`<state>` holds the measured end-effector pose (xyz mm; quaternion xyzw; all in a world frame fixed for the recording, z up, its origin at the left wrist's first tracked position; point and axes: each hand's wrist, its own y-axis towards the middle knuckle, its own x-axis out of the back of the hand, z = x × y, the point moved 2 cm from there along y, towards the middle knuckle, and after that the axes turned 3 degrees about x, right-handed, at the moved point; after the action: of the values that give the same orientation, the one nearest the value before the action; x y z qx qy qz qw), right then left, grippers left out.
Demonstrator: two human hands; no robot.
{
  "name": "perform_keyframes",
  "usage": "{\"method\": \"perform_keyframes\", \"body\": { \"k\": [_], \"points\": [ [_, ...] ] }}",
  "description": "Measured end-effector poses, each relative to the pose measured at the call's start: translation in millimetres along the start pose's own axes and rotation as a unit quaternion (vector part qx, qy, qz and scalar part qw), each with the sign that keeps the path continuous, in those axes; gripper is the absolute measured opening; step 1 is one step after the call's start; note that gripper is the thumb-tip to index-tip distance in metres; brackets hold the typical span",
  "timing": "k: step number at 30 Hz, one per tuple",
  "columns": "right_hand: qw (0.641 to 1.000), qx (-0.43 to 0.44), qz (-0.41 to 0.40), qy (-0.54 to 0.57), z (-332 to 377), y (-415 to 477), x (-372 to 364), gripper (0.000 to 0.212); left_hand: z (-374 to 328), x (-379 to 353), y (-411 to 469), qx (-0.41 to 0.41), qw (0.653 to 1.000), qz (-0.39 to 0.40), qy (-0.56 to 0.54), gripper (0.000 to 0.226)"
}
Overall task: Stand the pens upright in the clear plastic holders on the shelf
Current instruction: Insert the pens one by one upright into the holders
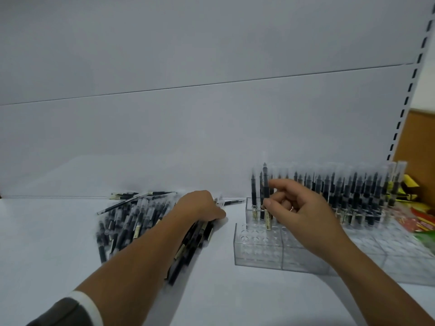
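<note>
While one pen (266,196) is pinched upright by the right hand (299,208) over the clear holder (259,255) beneath it, it should be lowered straight into an empty hole (246,238); the left hand (202,205) is laid on the loose pens (136,220), grip not discernible

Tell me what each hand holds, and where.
Right hand pinches a pen by its lower half. Left hand rests on the pile; grip unclear.

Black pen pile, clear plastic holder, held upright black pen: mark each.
Black pen pile (131,222): head view, heap's middle.
Clear plastic holder (256,248): head view, empty front-left block.
Held upright black pen (265,184): head view, dark upper barrel.
</note>
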<state>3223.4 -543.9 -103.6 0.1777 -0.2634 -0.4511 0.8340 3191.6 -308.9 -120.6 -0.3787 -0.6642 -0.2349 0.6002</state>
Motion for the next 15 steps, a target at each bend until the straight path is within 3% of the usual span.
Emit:
{"method": "perform_keyframes", "body": {
  "k": [10,15],
  "points": [
    [1.0,-0.014,0.002,0.005,-6.3,1.1,-0.3,0.034,17.4,-11.2,3.4,-0.022,0.976,-0.087,-0.199,0.042],
    [1.0,-0.016,-0.001,0.004,-6.2,1.1,0.1,0.034,19.8,-7.3,-0.7,-0.056,0.94,-0.103,-0.322,0.021]
  ]
}}
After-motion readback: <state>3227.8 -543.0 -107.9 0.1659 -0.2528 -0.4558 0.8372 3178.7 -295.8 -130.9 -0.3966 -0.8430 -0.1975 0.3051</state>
